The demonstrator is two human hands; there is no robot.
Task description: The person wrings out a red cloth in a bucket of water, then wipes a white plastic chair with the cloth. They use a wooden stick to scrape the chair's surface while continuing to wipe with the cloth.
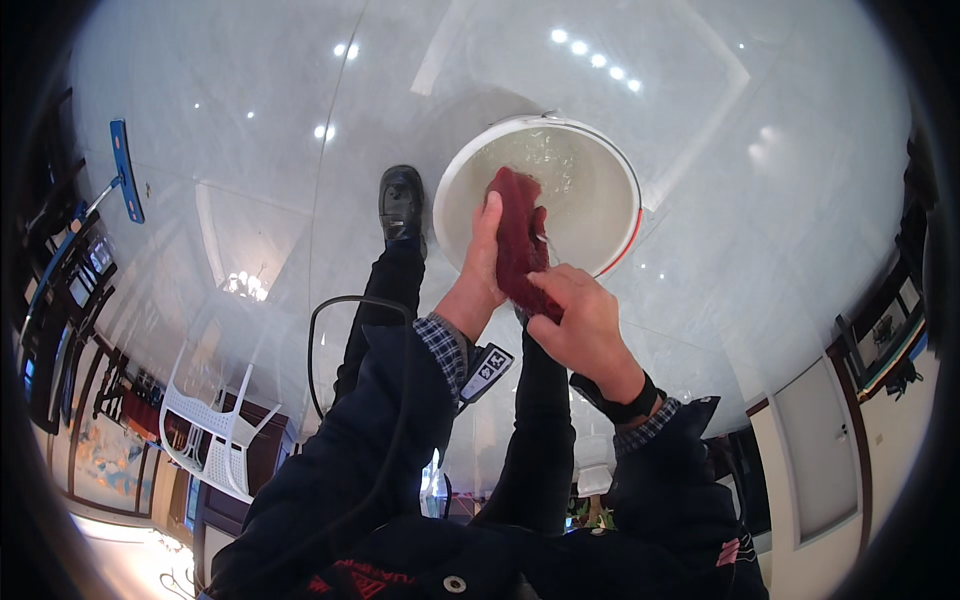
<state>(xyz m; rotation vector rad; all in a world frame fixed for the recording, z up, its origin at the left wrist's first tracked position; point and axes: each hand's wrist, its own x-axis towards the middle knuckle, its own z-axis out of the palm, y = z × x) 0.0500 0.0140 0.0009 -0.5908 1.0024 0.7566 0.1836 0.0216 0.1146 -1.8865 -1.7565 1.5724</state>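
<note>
nearest the camera was the dark jacket (530, 560) of the person, spread across the lower edge, its two sleeves running forward to the work. at the centre of it all was a dark red cloth (518, 240), gathered into a long, thick bundle above the bucket, its far end over the water and its near end by the near rim. the left hand (480, 262) was closed on the bundle from the left, thumb along its side, though most of its fingers were hidden beneath; the right hand (583, 315) had thumb and forefinger together on the near end. as far as could be judged, the cloth had been wetted and lifted mostly clear, while spreading it out or laying it down was not yet done; how much water it held, and whether its underside touched the surface, could not be told. around it stood the white bucket (465, 190), its wire handle (549, 117) lying at the far rim, with rippled water (580, 205) inside. to the left of the bucket was a black shoe (402, 200), and a dark cable (330, 304) looped by the left sleeve. farther out, on the glossy grey floor (350, 115), were a blue-headed mop (127, 170) and a white chair (205, 435).
</note>
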